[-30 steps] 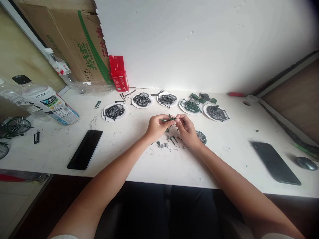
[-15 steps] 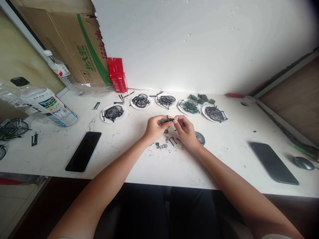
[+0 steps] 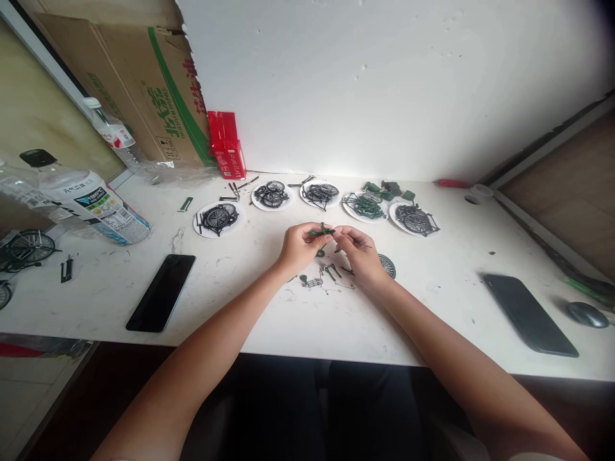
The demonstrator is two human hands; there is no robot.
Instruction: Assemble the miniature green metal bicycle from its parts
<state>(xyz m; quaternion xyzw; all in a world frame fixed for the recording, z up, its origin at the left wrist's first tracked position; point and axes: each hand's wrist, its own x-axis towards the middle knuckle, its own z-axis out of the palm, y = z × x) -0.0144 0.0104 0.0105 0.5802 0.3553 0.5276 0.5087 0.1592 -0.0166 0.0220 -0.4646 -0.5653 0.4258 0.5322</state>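
Above the middle of the table, my left hand (image 3: 300, 247) is closed on a small green model bicycle part (image 3: 327, 227), pinched between thumb and fingers. My right hand (image 3: 364, 255) is closed too, its thumb and fingertips pressed at the right end of that same part. Its exact shape is partly hidden by my fingers. Below my hands lie loose small parts, among them a little metal rack-like piece (image 3: 314, 282) and thin green pieces (image 3: 331, 272). A spoked model wheel (image 3: 387, 266) lies just right of my right hand, partly covered by it.
Paper plates with model bicycle parts line the back, such as the leftmost plate (image 3: 198, 226). A phone (image 3: 161, 292) lies left, a dark flat slab (image 3: 528, 314) and a mouse (image 3: 587, 314) right. Bottles (image 3: 103, 208) and a red box (image 3: 227, 147) stand back left.
My right hand has moved slightly right and down, and its fingers have shifted at the end of the green part. The left hand stays nearly still.
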